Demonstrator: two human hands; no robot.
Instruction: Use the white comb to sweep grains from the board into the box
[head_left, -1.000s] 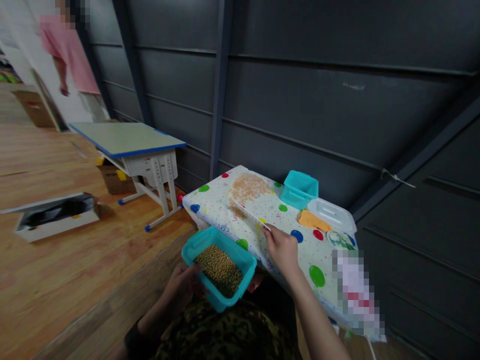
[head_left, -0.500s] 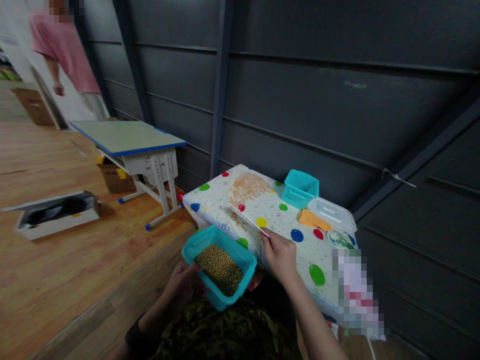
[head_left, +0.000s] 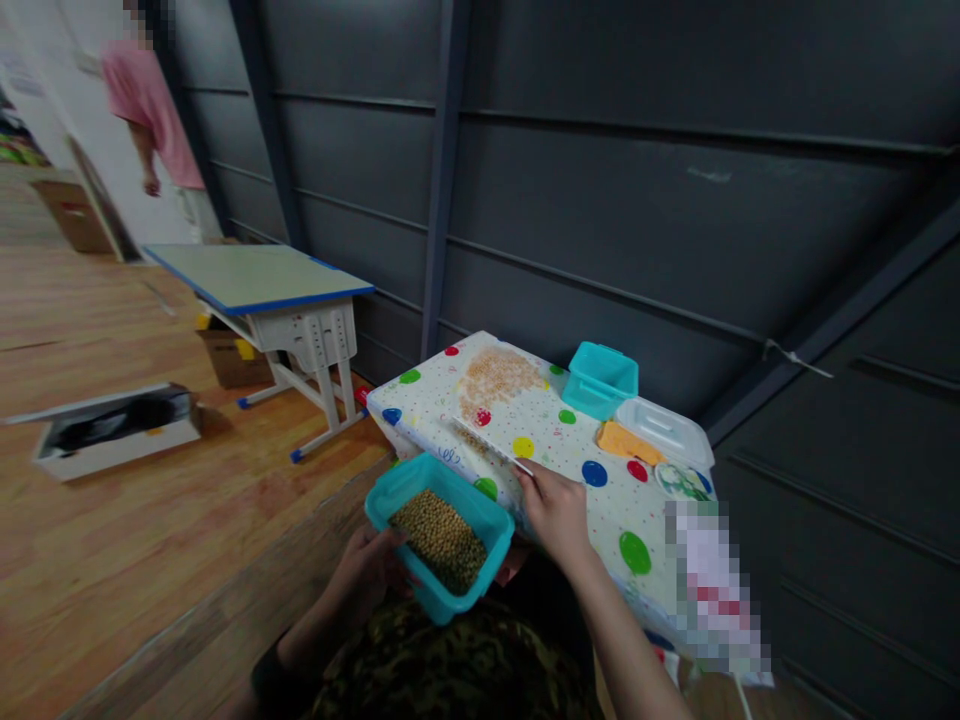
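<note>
My left hand (head_left: pixel 369 572) grips the near left wall of a turquoise plastic container (head_left: pixel 491 508), fingers closed on it. Yellowish beans (head_left: pixel 435 530), darker and greener at the near end, lie inside it. The container is held tilted at the table's front edge. My right hand (head_left: pixel 556 508) is closed on one end of a thin white flat strip (head_left: pixel 491 445), seen nearly edge-on. Along the strip's near side, a small line of beans (head_left: pixel 472 438) rests on the tablecloth. Farther back spreads a patch of pale orange grains (head_left: pixel 495 378).
The table has a white cloth with coloured balloon prints (head_left: pixel 540 430). At its back stand a second turquoise container (head_left: pixel 600 385), a clear lid (head_left: pixel 667 432), an orange cloth (head_left: pixel 628 440) and a patterned round item (head_left: pixel 681 482). A desk (head_left: pixel 255 275) and a person in pink (head_left: pixel 154 115) are left.
The strip in my right hand has moved slightly toward me and the container, with the small beans beside it. My left hand keeps its place. The person in pink has shifted right.
</note>
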